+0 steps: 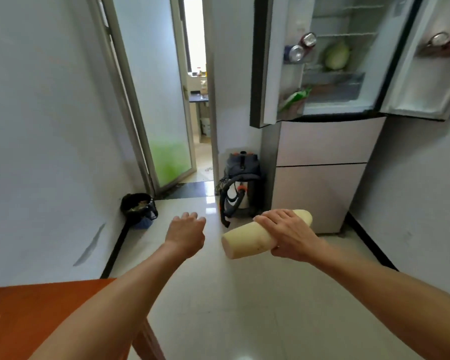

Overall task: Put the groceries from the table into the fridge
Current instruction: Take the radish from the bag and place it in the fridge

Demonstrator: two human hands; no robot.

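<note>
Loosely curled and empty, the left hand [186, 235] hovers over the pale tiled floor [231, 307]; the right hand [290, 236] clasps a white radish [244, 241] mid-air. An orange table [24, 320] corner sits lower left; beyond, a black bin [138, 206], glass door [166, 126], vacuum cleaner [240, 188], then the open fridge [320, 146] holding a cabbage [337, 56].

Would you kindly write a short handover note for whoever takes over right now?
The left hand is empty, fingers loosely curled. The right hand grips the white radish in mid-air, short of the fridge.
Fridge: upper doors open; a cabbage on a shelf, cans in the door racks.
Left to do: place the radish inside. Only a corner of the table shows, so remaining groceries cannot be told.
</note>
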